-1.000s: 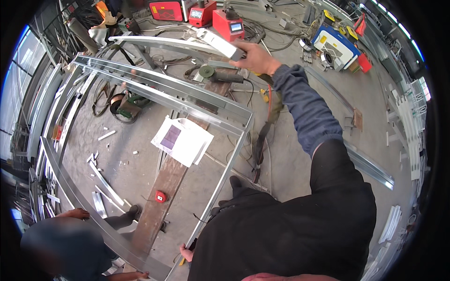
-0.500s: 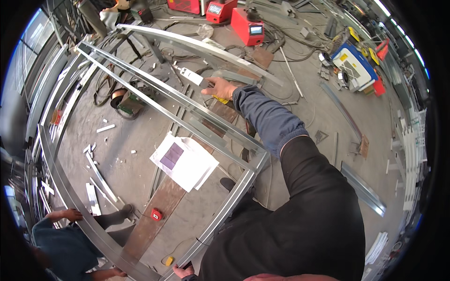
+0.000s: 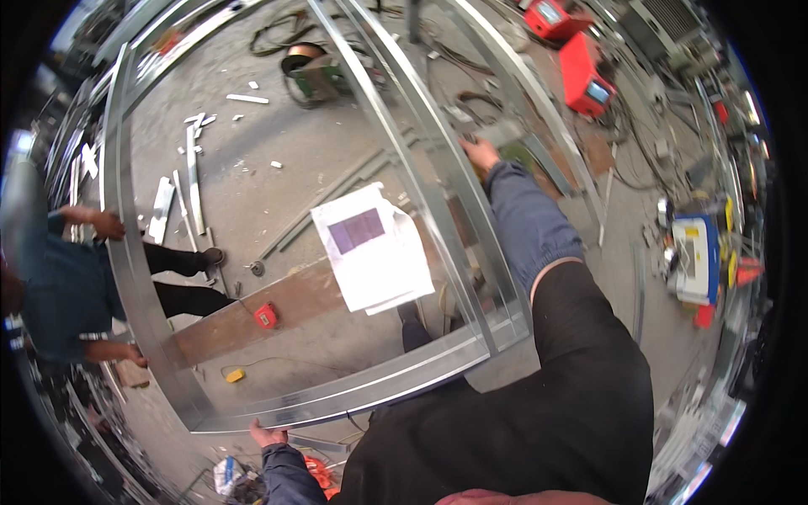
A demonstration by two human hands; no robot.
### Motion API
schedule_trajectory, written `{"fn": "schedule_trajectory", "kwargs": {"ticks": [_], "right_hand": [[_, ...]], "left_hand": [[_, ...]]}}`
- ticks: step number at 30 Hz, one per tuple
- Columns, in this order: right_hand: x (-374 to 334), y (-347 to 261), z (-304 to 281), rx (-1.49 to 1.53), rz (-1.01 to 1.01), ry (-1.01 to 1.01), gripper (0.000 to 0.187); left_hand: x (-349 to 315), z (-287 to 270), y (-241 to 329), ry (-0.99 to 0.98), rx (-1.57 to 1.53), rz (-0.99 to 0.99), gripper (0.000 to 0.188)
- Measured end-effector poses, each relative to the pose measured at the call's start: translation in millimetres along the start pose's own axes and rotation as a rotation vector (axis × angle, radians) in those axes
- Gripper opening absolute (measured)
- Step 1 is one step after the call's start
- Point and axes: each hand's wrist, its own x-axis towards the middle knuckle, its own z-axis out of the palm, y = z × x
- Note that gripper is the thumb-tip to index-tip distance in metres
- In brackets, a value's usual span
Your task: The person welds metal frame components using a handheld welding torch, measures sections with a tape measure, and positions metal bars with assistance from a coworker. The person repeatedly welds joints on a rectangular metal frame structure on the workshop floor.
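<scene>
A large metal frame [image 3: 332, 406] of silvery channel bars spans the view in front of me. My left hand [image 3: 268, 434] is closed on its near bar, low in the picture, with the fingertips at the bar's edge. My right hand [image 3: 482, 154] is stretched forward beside the frame's right-hand double bar, fingers curled. Something small and dark shows at its fingertips, but blur hides what it is. White paper sheets [image 3: 383, 257] with a dark printed rectangle appear within the frame's outline, left of the double bar.
At the left a co-worker [image 3: 63, 286] has both hands on the frame's far bar. A red tape measure [image 3: 266, 316] and a small yellow thing [image 3: 235, 376] are inside the outline. Red machines [image 3: 582, 80], cables and a blue-and-white machine [image 3: 697, 257] stand on the right.
My view has swung, shifting the scene. My left hand now shows more fully on the near bar. The silvery tool with a yellow part, earlier in my right hand, is no longer distinguishable.
</scene>
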Motion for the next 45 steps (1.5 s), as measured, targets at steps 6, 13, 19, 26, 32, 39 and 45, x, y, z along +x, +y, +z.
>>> {"fn": "schedule_trajectory", "kwargs": {"ticks": [6,13,19,26,32,39,45], "right_hand": [[54.1,79.9,-0.8,-0.54,-0.179,-0.106,0.047],[79.2,116.3,-26.3,-0.437,-0.359,-0.442,0.053],[-23.9,53.4,-32.7,-0.362,-0.255,-0.66,0.041],[-179.3,38.0,-80.0,-0.472,-0.248,-0.032,0.044],[-311.6,-0.2,-43.1,-0.643,-0.535,0.267,0.04],[-509.9,7.2,76.8,-0.499,-0.947,0.109,0.038],[-813.1,52.2,318.1,-0.416,-0.818,-1.121,0.032]], "left_hand": [[-17.3,20.6,0.9,0.013,-0.185,0.026,0.059],[-7.2,13.4,-11.6,-0.109,-0.163,0.093,0.047],[6.3,14.6,-12.5,-0.025,-0.219,0.158,0.032],[4.8,17.3,-15.6,-0.127,-0.28,0.153,0.036],[-0.9,-51.2,-32.0,-0.623,-0.256,0.031,0.042],[-33.3,-209.7,-128.2,-0.551,0.677,0.42,0.08],[-40.7,-484.6,-298.1,0.03,0.626,0.149,0.087]]}}
